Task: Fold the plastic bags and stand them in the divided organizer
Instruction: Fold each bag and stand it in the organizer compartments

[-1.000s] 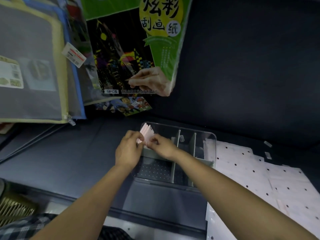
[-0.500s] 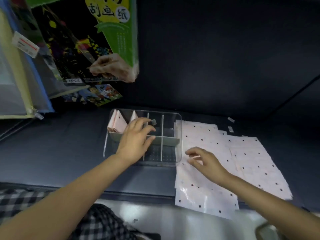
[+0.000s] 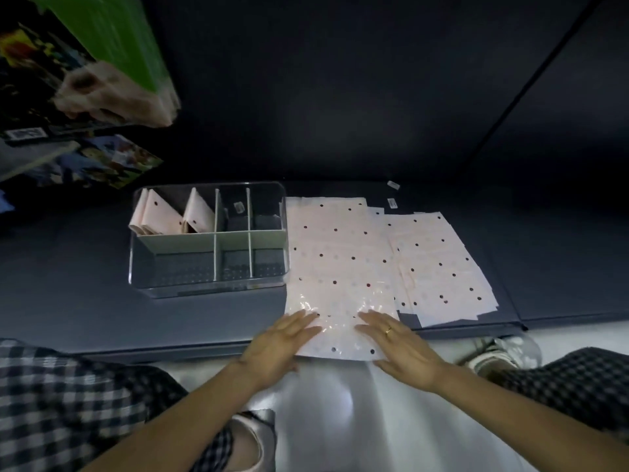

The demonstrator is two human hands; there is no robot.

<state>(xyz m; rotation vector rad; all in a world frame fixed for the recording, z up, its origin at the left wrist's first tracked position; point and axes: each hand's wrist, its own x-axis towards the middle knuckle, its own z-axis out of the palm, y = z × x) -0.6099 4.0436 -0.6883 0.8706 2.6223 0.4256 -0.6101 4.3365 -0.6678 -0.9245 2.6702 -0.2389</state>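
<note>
Both hands now off the organizer side and down at bottom centre of frame; half a second back left hand sat on the organizer, right hand alone reached for the sheets. Left hand flat, fingers straight and spread, resting on near left corner of top bag. Right hand flat too, fingers extended, ring on one finger, resting on near right corner of same bag. No pinch, nothing gripped by either.

Top bag: pale pink, dotted, lying flat on dark mat, near edge overhanging mat lip toward the body. Long axis running away from the hands, bottom centre toward mid frame. Hands at the two near corners, about equally close, so likely fold goes near edge up and away, or side to side; cannot tell which.

Right of it, second spread of flat bags, partly tucked under top bag's right edge. Left of it, just beside, clear divided organizer. Folded bags standing tilted in far-left compartment, at least two bundles; other compartments hold no bags. Judged early in the task, many sheets unfolded.

Upper left of frame: green package, blurred.
</note>
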